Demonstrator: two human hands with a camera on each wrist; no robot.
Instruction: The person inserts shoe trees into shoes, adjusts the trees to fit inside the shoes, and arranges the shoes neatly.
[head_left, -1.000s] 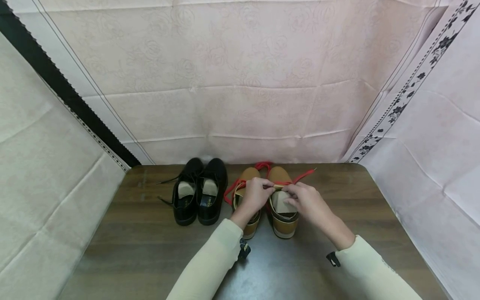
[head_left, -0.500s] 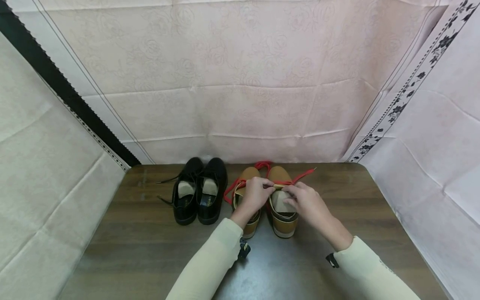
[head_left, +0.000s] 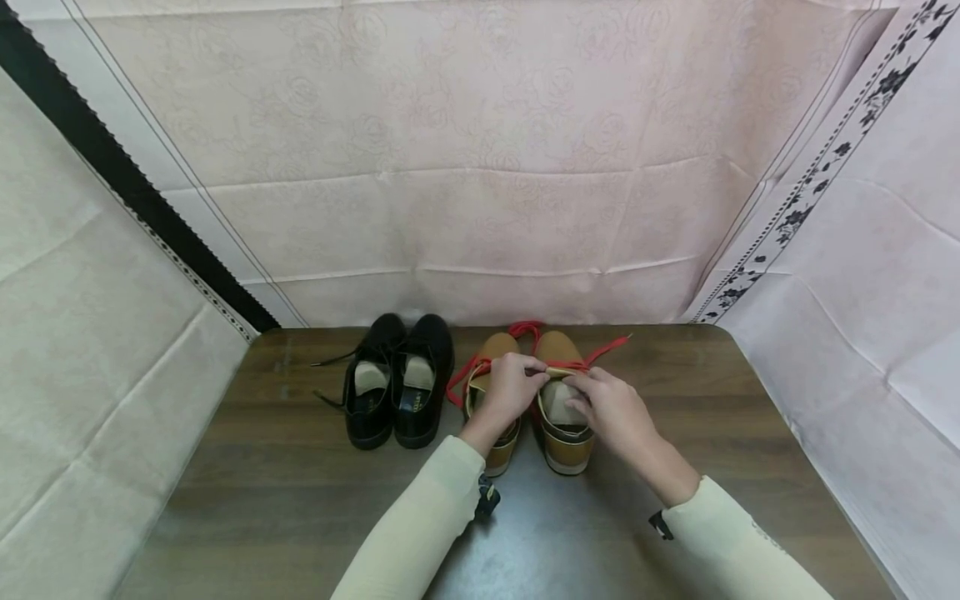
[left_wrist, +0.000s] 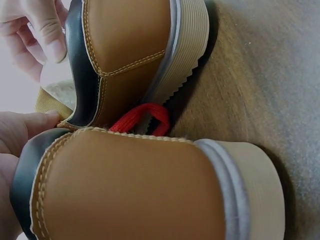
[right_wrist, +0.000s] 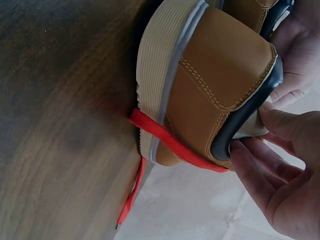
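Note:
A pair of tan shoes with cream soles and red laces stands on the table. My left hand point(head_left: 512, 385) reaches over the left tan shoe point(head_left: 498, 346) and pinches the tan edge of the right shoe's tongue. My right hand point(head_left: 611, 404) bends its fingers at the other side of that right tan shoe point(head_left: 567, 454). In the right wrist view, its thumb and finger pinch the pale tongue point(right_wrist: 252, 129) by the dark padded collar point(right_wrist: 250, 112). A red lace point(right_wrist: 172, 145) crosses the shoe's side, its end lying loose. The left fingertips are partly hidden behind the collars.
To the left, a pair of black shoes point(head_left: 422, 417) stands with loose dark laces point(head_left: 330, 402). The brown wooden table point(head_left: 300, 517) reaches a patterned pale cloth point(head_left: 480, 208) behind, with more cloth on both sides.
My right hand and sleeve have shifted slightly left. The left hand keeps its place, and the shoes have not visibly moved on the table.

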